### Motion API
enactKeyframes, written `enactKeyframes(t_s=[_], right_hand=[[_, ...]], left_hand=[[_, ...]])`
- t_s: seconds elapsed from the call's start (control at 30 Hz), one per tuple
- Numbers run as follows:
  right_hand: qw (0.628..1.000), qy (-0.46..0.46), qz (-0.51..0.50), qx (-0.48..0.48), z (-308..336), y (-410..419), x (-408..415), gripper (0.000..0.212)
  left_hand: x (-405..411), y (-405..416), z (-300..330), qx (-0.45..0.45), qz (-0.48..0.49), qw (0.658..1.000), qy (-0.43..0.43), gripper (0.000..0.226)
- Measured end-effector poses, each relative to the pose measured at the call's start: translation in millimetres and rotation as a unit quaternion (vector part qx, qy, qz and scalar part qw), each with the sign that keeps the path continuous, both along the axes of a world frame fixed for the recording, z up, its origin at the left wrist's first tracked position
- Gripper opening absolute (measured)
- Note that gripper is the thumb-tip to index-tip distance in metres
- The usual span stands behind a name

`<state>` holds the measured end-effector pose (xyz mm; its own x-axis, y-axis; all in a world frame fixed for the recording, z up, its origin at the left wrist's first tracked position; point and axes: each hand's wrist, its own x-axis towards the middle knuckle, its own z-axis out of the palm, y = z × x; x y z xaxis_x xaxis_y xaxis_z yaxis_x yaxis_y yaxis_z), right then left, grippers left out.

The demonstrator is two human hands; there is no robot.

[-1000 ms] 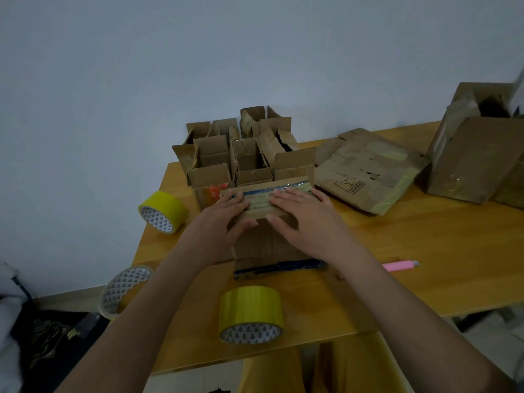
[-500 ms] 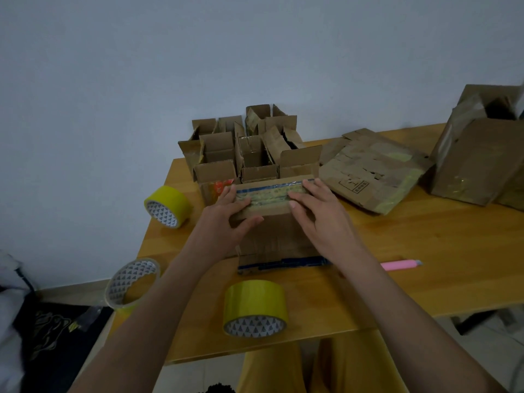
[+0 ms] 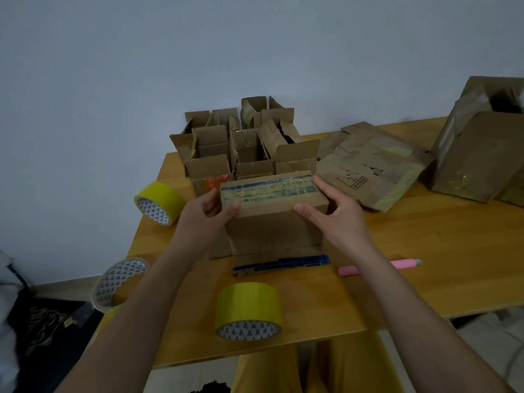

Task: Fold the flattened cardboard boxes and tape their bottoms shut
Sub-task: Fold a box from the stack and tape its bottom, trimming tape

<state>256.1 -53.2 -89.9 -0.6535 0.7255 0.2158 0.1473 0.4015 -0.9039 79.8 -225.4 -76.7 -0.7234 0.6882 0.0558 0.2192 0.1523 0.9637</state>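
**You hold the box with both hands**

Your two hands hold one box (image 3: 276,214) between them, in the middle of the table (image 3: 425,265). The box is upside down. Its taped bottom faces up, and a strip of tape runs along the top from side to side.

Your left hand (image 3: 204,215) grips the left end of the box. Its thumb presses on the top near the front left corner, and its fingers curl round the side. Your right hand (image 3: 337,214) grips the right end. Its thumb touches the front right corner, and its fingers reach along the right side to the back.

The flaps (image 3: 280,263) of the box stick out at the bottom and lie on the table, near you. One has blue tape on it.

Just behind the box stands a bunch of open boxes (image 3: 243,146). To the right of them lies a pile of flat boxes (image 3: 371,165). A big box (image 3: 479,154) stands at the far right.

One yellow tape roll (image 3: 248,313) sits on the table close to you, in front of the box. Another roll (image 3: 158,202) lies to the left of your left hand. A third roll (image 3: 119,282) is at the left edge of the table. A pink cutter (image 3: 380,266) lies on the table, partly under your right arm.
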Motion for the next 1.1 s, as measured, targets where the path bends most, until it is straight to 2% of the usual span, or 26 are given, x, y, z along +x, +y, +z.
enactKeyframes(t_s=[0.07, 0.2, 0.4, 0.53, 0.6, 0.67, 0.8, 0.93, 1.0, 1.1], right_hand=[[1.000, -0.014, 0.002, 0.003, 3, 0, -2, 0.076], [0.999, -0.036, 0.012, 0.008, 8, 0, -1, 0.076], [0.993, -0.109, 0.005, 0.038, 13, -2, -3, 0.083], [0.991, -0.134, 0.024, 0.018, 23, -5, 0, 0.060], [0.991, -0.128, 0.034, -0.012, 27, -6, 3, 0.059], [0.991, -0.117, 0.027, -0.051, 31, -7, 11, 0.069], [0.988, -0.025, -0.010, -0.153, 41, -12, 34, 0.074], [0.986, 0.000, -0.027, -0.167, 67, -14, 58, 0.050], [0.986, 0.016, -0.030, -0.166, 78, -12, 69, 0.048], [0.985, 0.052, -0.050, -0.155, 88, -9, 79, 0.032]], left_hand=[[3, 2, 0, -0.026, 0.012, 1.000, 0.012, 0.036], [0, 4, 7, -0.082, 0.015, 0.997, 0.006, 0.017], [1, 7, 24, -0.158, 0.004, 0.984, -0.086, 0.031], [6, 4, 32, -0.166, -0.013, 0.980, -0.105, 0.023], [9, 0, 34, -0.157, -0.014, 0.982, -0.105, 0.023], [13, -8, 35, -0.139, -0.012, 0.984, -0.113, 0.019], [26, -22, 44, -0.071, -0.024, 0.986, -0.146, 0.034], [43, -28, 70, -0.012, -0.085, 0.988, -0.129, 0.057], [55, -27, 85, 0.014, -0.123, 0.985, -0.119, 0.052], [71, -17, 105, 0.036, -0.139, 0.984, -0.102, 0.041]])
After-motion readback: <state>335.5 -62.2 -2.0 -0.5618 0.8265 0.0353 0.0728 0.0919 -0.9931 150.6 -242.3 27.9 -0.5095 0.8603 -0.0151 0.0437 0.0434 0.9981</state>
